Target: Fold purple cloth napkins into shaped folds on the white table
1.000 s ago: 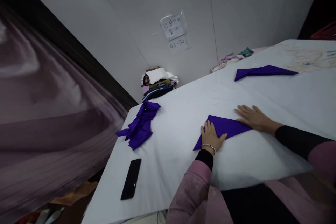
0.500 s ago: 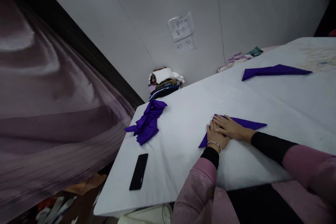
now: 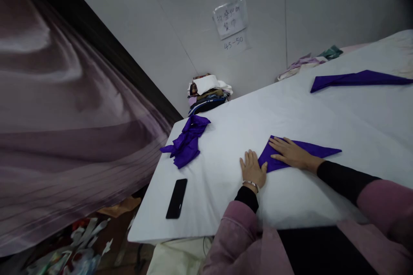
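Right hand (image 3: 292,154) flat on purple napkin (image 3: 303,153), fingers spread; left hand (image 3: 253,169) flat beside its corner, near the counter's (image 3: 290,111) front edge.

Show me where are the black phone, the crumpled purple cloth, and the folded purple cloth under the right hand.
black phone (image 3: 177,198), head view, middle of its dark screen.
crumpled purple cloth (image 3: 188,141), head view, centre of the bunched fabric.
folded purple cloth (image 3: 318,150), head view, the flat part right of the right hand (image 3: 290,153).

Purple napkin (image 3: 303,152) — folded triangle — flat near table's front edge.
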Demonstrator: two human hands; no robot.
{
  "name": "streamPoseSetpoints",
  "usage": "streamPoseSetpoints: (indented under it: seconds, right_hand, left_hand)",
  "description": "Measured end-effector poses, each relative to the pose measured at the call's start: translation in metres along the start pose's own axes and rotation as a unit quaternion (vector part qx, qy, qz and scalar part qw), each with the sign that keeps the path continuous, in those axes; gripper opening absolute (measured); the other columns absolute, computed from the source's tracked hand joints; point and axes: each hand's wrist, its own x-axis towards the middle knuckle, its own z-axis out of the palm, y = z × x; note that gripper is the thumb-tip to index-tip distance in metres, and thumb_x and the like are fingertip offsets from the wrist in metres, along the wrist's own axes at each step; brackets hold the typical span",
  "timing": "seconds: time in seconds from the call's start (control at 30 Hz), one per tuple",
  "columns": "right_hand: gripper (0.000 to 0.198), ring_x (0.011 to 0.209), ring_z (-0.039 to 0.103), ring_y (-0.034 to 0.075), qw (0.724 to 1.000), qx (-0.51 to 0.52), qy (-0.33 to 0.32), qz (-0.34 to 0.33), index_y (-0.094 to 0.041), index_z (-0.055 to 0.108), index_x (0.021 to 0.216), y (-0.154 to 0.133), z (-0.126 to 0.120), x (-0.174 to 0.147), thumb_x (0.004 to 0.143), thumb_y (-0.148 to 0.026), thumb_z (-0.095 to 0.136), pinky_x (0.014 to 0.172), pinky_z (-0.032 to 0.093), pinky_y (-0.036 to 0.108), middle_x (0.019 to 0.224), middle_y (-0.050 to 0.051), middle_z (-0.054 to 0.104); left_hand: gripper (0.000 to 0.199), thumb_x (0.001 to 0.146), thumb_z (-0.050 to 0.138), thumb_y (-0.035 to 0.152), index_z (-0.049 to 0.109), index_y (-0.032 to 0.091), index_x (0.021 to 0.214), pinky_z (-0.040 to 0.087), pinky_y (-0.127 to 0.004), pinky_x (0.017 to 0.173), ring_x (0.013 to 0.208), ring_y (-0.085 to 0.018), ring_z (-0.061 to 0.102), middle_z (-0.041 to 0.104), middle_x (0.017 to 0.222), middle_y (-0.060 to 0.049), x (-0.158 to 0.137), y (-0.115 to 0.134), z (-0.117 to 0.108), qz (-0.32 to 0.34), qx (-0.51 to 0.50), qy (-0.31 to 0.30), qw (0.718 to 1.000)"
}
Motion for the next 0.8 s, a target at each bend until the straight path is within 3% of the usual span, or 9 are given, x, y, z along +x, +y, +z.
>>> streamPoseSetpoints:
  seconds: [0.3, 0.47, 0.53, 0.67, 0.8]
  right_hand:
    - [0.071, 0.138, 0.020, 0.027, 1.000, -0.022, -0.007, 0.001, -0.021, 0.034, 0.144, 0.002, 0.001, 0.000, 0.089, -0.064, 0.027, 0.111, 0.018, 0.053, 0.148, 0.010, 0.033]
    - [0.071, 0.138, 0.021, 0.028, 1.000, -0.016, -0.002, 0.000, -0.021, 0.032, 0.145, 0.005, 0.005, 0.001, 0.088, -0.065, 0.027, 0.111, 0.018, 0.054, 0.148, 0.010, 0.033]
    - [0.072, 0.138, 0.020, 0.029, 1.000, -0.012, 0.001, -0.004, -0.021, 0.032, 0.145, 0.006, 0.006, 0.001, 0.088, -0.065, 0.026, 0.111, 0.018, 0.054, 0.148, 0.010, 0.032]
    - [0.071, 0.138, 0.021, 0.030, 1.000, -0.009, 0.008, -0.007, -0.024, 0.030, 0.146, 0.007, 0.008, 0.001, 0.088, -0.065, 0.026, 0.110, 0.017, 0.056, 0.148, 0.008, 0.033]
    - [0.070, 0.138, 0.021, 0.029, 1.000, -0.016, 0.003, -0.005, -0.025, 0.032, 0.145, 0.007, 0.008, 0.002, 0.088, -0.065, 0.027, 0.110, 0.018, 0.055, 0.148, 0.007, 0.033]
  left_hand:
    - [0.055, 0.094, 0.024, 0.036, 0.027, 0.015, 0.145, 0.015, -0.053, 0.114, 0.141, -0.023, 0.015, 0.022, 0.153, -0.009, -0.039, -0.042, -0.008, -0.100, 0.027, 0.001, 0.995]
    - [0.049, 0.095, 0.027, 0.036, 0.037, 0.019, 0.140, 0.018, -0.051, 0.114, 0.140, -0.022, 0.021, 0.029, 0.150, -0.007, -0.050, -0.052, -0.015, -0.161, -0.032, 0.016, 0.986]
    - [0.044, 0.095, 0.032, 0.037, 0.044, 0.022, 0.134, 0.021, -0.047, 0.114, 0.138, -0.020, 0.027, 0.036, 0.147, -0.005, -0.050, -0.046, -0.013, -0.154, -0.071, 0.044, 0.984]
    - [0.027, 0.089, 0.051, 0.038, 0.060, 0.028, 0.112, 0.025, -0.042, 0.113, 0.136, -0.017, 0.032, 0.045, 0.142, 0.000, -0.045, -0.027, -0.005, -0.075, -0.110, 0.079, 0.988]
    - [0.014, 0.085, 0.058, 0.033, 0.063, 0.025, 0.095, 0.026, -0.047, 0.112, 0.135, -0.020, 0.033, 0.051, 0.137, -0.001, -0.039, -0.020, -0.003, -0.079, -0.127, 0.083, 0.985]
